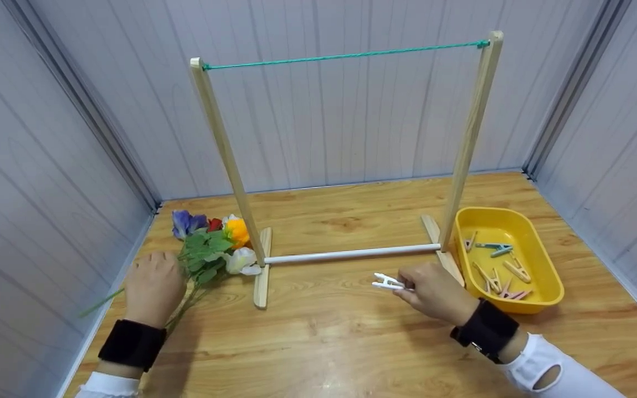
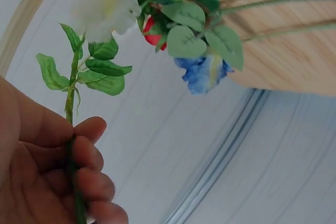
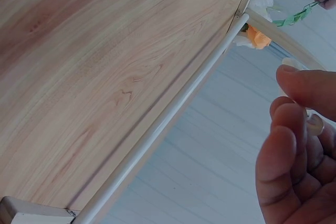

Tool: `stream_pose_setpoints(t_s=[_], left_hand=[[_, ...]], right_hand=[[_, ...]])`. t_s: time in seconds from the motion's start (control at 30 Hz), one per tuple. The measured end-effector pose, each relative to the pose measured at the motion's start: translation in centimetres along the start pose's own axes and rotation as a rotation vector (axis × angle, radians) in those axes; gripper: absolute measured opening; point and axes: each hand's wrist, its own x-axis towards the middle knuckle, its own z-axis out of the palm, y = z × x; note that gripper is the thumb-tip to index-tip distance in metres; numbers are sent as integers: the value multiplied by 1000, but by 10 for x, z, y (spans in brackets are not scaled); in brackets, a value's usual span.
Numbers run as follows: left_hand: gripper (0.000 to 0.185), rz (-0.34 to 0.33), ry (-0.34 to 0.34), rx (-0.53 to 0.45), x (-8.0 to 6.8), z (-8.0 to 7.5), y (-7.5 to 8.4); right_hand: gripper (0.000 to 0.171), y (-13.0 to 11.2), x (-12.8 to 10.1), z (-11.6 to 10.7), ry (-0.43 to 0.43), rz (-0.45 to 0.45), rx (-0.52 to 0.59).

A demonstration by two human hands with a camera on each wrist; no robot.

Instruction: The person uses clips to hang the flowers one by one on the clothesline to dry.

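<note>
At the left, my left hand (image 1: 155, 284) grips the green stem of an artificial flower, fingers curled round it below its leaves. Its white bloom (image 2: 97, 3) shows at the top of the left wrist view. Beyond that hand lie other flowers: a purple-blue one (image 1: 187, 224), an orange one (image 1: 237, 232) and a partly hidden red one (image 1: 215, 224). My right hand (image 1: 434, 290) pinches a white clothespin (image 1: 387, 282) between thumb and fingers, its jaw end pointing left. That hand is over the table, in front of the rack's white bar (image 1: 351, 254).
A wooden rack has two upright posts (image 1: 475, 127) joined by a green string (image 1: 346, 56) at the top. To the right stands a yellow tray (image 1: 542, 260) holding several clothespins (image 1: 517, 270). Panelled walls (image 1: 340, 127) border the wooden table (image 1: 318, 342) at the back and sides.
</note>
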Motion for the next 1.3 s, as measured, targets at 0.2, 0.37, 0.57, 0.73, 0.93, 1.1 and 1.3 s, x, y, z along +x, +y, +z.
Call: stream_pose_setpoints(t_s=[0.2,0.37,0.57,0.73,0.93,1.1,1.3], left_hand=[[43,18,127,123,2,-1,-4],[22,24,298,173,0,5,-1],[11,-44,346,126,-1,11,4],[21,-112,335,-57,7,7,10],[27,-162,392,-421,23,1,21],[21,-209,529,-637,39,-4,33],[15,-246,656,-786,55,-15,48]], right_hand=[[23,-1,1,1,-15,8,2],[24,0,1,2,-2,-4,-1],[24,0,0,2,13,-15,-7],[24,-1,0,2,-3,2,-1],[24,-1,-1,2,-16,19,4],[23,-2,0,1,-17,24,16],[22,-3,1,-2,-15,17,15]])
